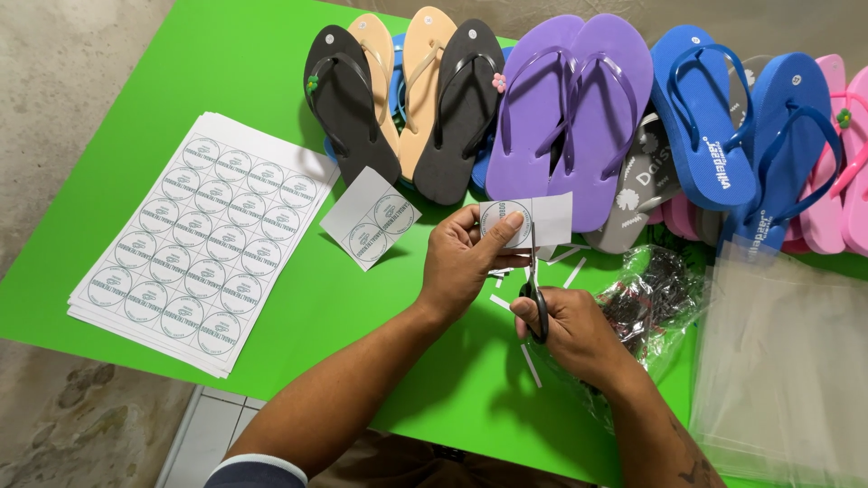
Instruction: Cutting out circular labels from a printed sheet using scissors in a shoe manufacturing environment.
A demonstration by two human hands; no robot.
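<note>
Both forearms reach in from the near edge; the left hand pinches with its thumb, and the right hand is curled closed just right of it.

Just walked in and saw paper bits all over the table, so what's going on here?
A person is cutting round printed labels out of paper. The left hand holds a small paper piece with one label on it, and the right hand works scissors into it. Thin paper strips lie on the green table. A stack of label sheets and a smaller cut piece lie to the left, with flip-flops lined up behind.
</note>
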